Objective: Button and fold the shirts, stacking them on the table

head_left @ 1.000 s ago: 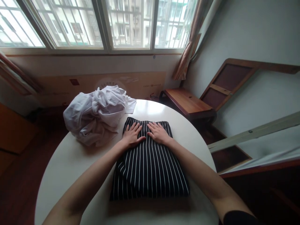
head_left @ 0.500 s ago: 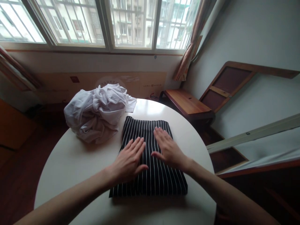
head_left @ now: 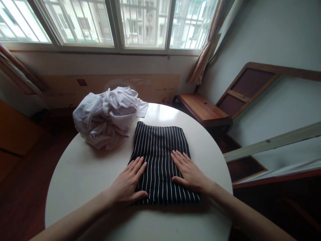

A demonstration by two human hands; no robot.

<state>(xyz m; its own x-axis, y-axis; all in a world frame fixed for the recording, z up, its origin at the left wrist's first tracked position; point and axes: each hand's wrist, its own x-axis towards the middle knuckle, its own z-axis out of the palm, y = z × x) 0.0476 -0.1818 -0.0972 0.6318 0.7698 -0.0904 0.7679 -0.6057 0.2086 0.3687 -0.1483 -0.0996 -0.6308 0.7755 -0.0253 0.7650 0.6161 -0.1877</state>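
A black cloth with thin white stripes (head_left: 160, 144), folded into a flat rectangle, lies on the round white table (head_left: 75, 180). My left hand (head_left: 129, 182) rests flat on its left side towards the near edge, thumb spread from the fingers. On the right side, my right hand (head_left: 189, 172) lies flat too, its fingers pointing up and inward and its thumb apart. Neither hand grips anything. Bare striped cloth shows between the two palms.
A crumpled heap of white cloth (head_left: 107, 117) sits at the table's back left. Beyond the table to the right stands a wooden bench (head_left: 203, 107). Barred windows (head_left: 142, 25) and a curtain (head_left: 200, 68) are at the back.
Both hands have slid nearer to me over the striped cloth and moved apart towards its sides. The view has shifted slightly.
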